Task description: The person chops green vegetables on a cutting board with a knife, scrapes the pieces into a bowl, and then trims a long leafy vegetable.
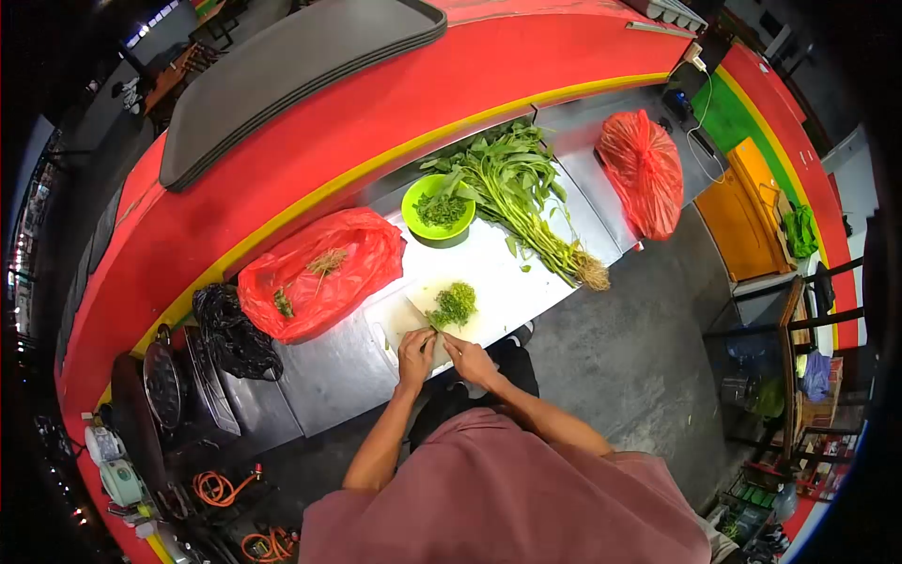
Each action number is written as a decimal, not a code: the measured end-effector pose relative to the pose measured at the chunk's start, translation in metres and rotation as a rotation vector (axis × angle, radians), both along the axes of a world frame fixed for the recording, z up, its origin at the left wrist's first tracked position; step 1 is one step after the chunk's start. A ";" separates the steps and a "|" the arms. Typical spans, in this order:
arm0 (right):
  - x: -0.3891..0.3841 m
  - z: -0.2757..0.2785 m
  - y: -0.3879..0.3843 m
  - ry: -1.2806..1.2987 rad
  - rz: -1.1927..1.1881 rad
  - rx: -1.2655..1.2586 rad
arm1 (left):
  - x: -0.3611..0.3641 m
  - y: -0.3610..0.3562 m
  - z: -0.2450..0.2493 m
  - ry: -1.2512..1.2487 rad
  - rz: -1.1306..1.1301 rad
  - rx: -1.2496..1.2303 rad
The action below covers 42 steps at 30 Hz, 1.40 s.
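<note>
A: Hands?
B: Two: left hand (416,353) and right hand (470,361), fingers bunched, side by side at one cutting board (393,324); can't tell what either grips
A: Greens there?
B: One chopped pile (455,305), just past the hands
A: Then?
B: One black plastic bag (235,334), one open red plastic bag (329,291), both left; one lime-green bowl (411,209) of chopped greens (442,212), one rooted leafy bundle (512,188)
A: Farthest?
B: One knotted red plastic bag (646,174) right, one tray stack (301,85)

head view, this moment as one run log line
left hand: by chopped greens | right hand: beside left | lime bowl: holds leaves | leafy bunch: beside bowl
</note>
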State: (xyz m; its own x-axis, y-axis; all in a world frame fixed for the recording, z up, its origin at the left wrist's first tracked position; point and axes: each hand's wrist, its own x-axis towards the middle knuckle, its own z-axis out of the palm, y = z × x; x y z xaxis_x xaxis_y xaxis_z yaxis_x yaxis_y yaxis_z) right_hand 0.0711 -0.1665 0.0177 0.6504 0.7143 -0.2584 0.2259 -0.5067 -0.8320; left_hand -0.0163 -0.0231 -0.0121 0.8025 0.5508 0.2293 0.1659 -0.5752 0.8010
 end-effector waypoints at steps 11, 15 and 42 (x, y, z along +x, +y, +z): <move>0.001 -0.012 0.009 -0.032 -0.008 -0.014 | -0.004 0.003 0.006 -0.017 -0.107 0.102; -0.001 -0.007 -0.002 0.000 0.003 -0.015 | -0.005 0.001 0.007 0.011 -0.058 0.056; -0.003 -0.003 0.004 -0.086 0.040 -0.090 | -0.010 0.002 0.002 0.005 -0.081 0.107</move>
State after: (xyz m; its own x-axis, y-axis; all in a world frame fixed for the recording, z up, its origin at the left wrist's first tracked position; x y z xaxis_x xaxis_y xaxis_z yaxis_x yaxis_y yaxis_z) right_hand 0.0684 -0.1625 0.0143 0.6444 0.7166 -0.2671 0.3156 -0.5673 -0.7606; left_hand -0.0260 -0.0216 -0.0099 0.8444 0.4570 0.2795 0.1193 -0.6691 0.7335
